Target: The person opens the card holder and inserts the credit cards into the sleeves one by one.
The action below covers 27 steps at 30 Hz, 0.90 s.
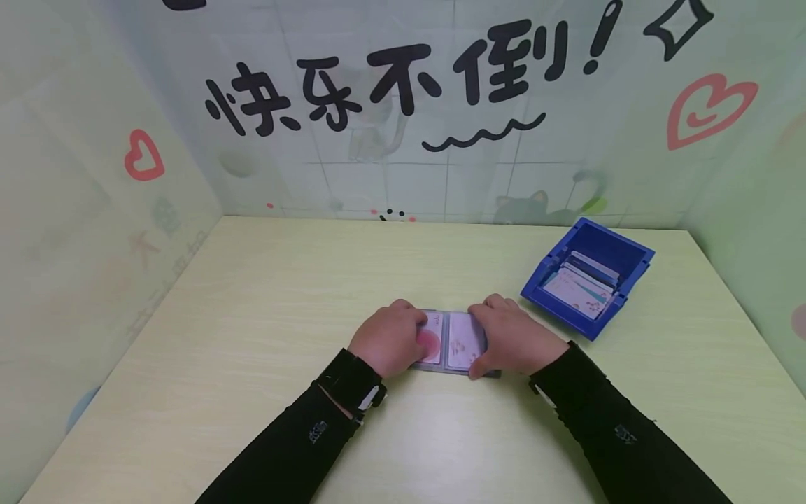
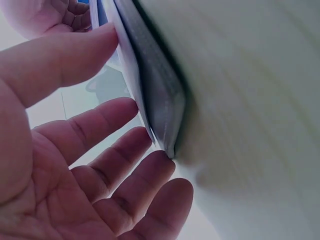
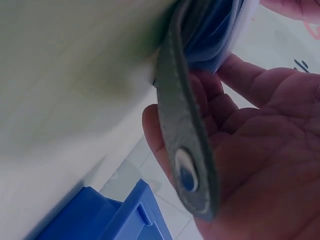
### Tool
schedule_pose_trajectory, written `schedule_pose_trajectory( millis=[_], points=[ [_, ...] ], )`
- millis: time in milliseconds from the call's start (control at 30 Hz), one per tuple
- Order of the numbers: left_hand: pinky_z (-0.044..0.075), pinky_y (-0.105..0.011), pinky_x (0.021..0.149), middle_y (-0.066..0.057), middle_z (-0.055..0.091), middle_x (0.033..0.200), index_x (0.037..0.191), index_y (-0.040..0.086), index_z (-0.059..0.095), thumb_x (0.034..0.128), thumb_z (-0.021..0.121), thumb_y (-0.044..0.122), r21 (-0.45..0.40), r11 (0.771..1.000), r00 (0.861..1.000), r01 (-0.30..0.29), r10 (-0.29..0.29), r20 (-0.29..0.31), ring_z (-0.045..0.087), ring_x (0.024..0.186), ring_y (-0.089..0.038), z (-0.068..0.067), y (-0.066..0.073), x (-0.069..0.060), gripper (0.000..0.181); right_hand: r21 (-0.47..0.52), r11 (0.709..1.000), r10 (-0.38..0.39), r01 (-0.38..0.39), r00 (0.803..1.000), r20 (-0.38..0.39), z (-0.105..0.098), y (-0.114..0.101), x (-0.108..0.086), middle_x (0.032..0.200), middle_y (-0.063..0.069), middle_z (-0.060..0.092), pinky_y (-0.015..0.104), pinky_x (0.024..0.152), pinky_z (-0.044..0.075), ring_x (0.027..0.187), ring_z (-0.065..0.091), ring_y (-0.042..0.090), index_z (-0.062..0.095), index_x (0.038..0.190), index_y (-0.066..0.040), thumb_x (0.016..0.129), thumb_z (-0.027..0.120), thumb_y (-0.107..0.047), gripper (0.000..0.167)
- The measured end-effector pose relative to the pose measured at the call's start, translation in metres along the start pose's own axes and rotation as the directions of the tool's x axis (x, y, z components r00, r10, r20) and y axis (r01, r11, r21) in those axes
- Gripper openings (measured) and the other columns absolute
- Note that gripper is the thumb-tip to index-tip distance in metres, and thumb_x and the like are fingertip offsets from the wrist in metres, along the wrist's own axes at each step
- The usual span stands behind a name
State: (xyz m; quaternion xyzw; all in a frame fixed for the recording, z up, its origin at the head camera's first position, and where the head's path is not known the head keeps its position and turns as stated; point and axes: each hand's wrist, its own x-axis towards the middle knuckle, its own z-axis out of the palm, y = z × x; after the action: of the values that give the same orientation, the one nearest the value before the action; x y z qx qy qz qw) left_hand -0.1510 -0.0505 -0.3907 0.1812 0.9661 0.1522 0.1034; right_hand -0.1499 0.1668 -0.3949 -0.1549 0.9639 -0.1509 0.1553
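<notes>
A grey card holder (image 1: 446,341) lies open on the table, a card with a pink circle (image 1: 429,343) in its left pocket and a pale pink card (image 1: 464,341) in its right. The left hand (image 1: 389,339) grips its left edge, thumb on the near side and fingers at the far side. At the other edge, the right hand (image 1: 511,337) holds it between thumb and fingers. In the right wrist view a grey strap (image 3: 182,120) with a metal snap (image 3: 186,170) hangs by the right palm.
A blue box (image 1: 534,285) with its lid open stands to the right, behind the right hand, with several cards (image 1: 576,289) inside. Printed walls (image 1: 378,182) border the table (image 1: 283,280) at the back and sides.
</notes>
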Motion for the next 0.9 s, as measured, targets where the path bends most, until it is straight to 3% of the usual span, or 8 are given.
schedule_pose_trajectory(
  millis=[367,567,733,900],
  points=[
    [0.057,-0.039,0.096,-0.013,0.067,0.132,0.136,0.010,0.071,0.0944,0.079,0.028,0.004,1.000,1.000,-0.003,0.003,-0.008,0.067,0.103,-0.027,0.0001,-0.0003,-0.0017,0.046,0.031,0.999,-0.008,0.008,1.000,-0.025,0.0020,0.0007,-0.0011,0.119,0.009,0.056,0.038,0.088,0.049,0.107,0.048,0.025,0.054,0.139,-0.004,0.067,0.100,-0.044,0.095],
    [0.057,-0.040,0.100,-0.012,0.067,0.134,0.134,0.011,0.072,0.0933,0.080,0.030,0.009,1.000,1.000,-0.003,0.004,-0.010,0.067,0.107,-0.028,0.0013,-0.0002,-0.0003,0.046,0.102,0.993,0.054,-0.053,0.998,-0.014,0.0021,0.0011,0.0016,0.104,0.006,0.059,0.033,0.079,0.050,0.095,0.054,0.022,0.056,0.130,-0.004,0.074,0.095,-0.045,0.080],
    [0.056,-0.041,0.102,-0.012,0.066,0.135,0.135,0.011,0.072,0.0929,0.081,0.031,0.003,1.000,1.000,0.006,-0.006,-0.003,0.067,0.108,-0.029,0.0019,0.0001,0.0001,0.047,0.230,0.963,0.145,-0.144,0.989,0.011,-0.0002,-0.0016,0.0028,0.097,0.007,0.064,0.028,0.072,0.054,0.084,0.061,0.021,0.056,0.126,-0.006,0.084,0.089,-0.040,0.064],
    [0.057,-0.041,0.101,-0.012,0.066,0.135,0.135,0.011,0.072,0.0920,0.081,0.032,0.003,1.000,1.000,0.012,-0.012,0.003,0.067,0.107,-0.030,0.0013,0.0010,0.0001,0.049,0.348,0.922,0.180,-0.171,0.984,0.006,-0.0030,-0.0044,0.0016,0.103,0.011,0.064,0.028,0.071,0.055,0.084,0.063,0.022,0.047,0.137,-0.006,0.093,0.081,-0.032,0.062]
  ],
)
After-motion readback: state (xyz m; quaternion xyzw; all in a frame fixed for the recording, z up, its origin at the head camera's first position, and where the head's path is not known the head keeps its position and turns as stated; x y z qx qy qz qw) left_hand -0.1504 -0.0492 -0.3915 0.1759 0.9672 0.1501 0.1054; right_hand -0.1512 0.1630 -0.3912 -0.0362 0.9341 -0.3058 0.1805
